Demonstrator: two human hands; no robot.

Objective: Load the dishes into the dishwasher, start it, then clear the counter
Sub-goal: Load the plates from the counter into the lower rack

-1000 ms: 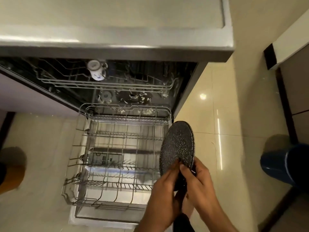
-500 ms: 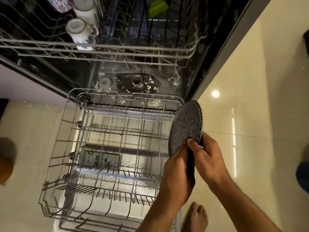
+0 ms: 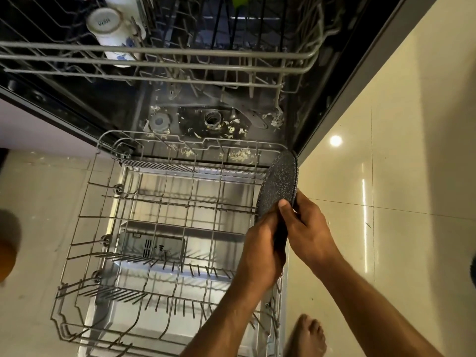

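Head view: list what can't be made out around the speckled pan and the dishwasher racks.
- Speckled pan: its handle and lower edge are hidden by the left hand and right hand, so whether it touches the lower rack is unclear.
- Upper rack: cut off by the top edge; the white mug shows, other items are only partly visible.
- Lower rack's front: cut off by the bottom edge.
- Orange object: blurred, cropped at the left edge.

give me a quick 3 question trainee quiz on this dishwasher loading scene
1. True or false: the pulled-out wire lower rack is full of plates.
2. What do the left hand and right hand hold? A) white mug B) dark speckled round pan C) glass bowl
3. Fill in: the white upside-down mug sits in the ____ rack.

Key: 1 false; 2 B, the dark speckled round pan; 3 upper.
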